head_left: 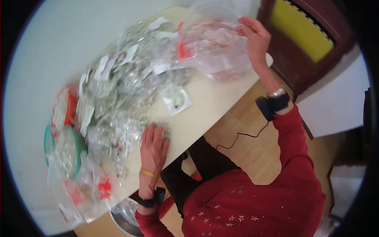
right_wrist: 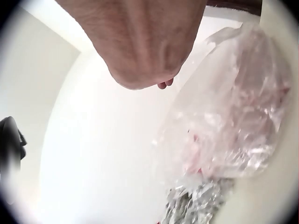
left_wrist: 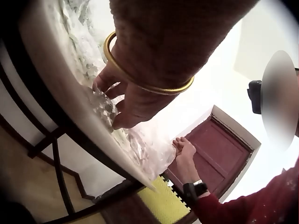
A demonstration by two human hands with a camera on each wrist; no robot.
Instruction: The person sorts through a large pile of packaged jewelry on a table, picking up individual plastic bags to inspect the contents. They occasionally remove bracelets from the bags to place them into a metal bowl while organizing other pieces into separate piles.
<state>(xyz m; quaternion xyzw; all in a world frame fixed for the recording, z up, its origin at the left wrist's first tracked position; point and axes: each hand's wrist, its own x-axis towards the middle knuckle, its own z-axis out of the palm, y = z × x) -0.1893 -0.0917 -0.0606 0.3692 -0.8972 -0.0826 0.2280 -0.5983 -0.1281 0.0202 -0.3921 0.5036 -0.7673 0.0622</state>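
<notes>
The left hand (head_left: pixel 154 152) lies low at the table's front edge. Its fingers and thumb (left_wrist: pixel 122 120) bend round some small clear packets (left_wrist: pixel 103 106). A broad heap of clear packets (head_left: pixel 130 79) with white labels spreads beyond it. Raised beside a large clear bag (head_left: pixel 215 49) with pinkish contents is the right hand (head_left: pixel 257 39), its fingers loosely bent and nothing visible in them. In the right wrist view the bag (right_wrist: pixel 243 112) stands apart from the right hand (right_wrist: pixel 145 51), whose fingers are mostly hidden. One white-backed packet (head_left: pixel 175 99) lies flat between the hands.
A green-rimmed container (head_left: pixel 70 152) and a red-edged bag (head_left: pixel 65 108) stand at the table's left end, with a clear bag with red marks (head_left: pixel 89 189) in front. A metal basin (head_left: pixel 125 217) is below the table edge. A black cable (head_left: pixel 246 135) crosses the floor.
</notes>
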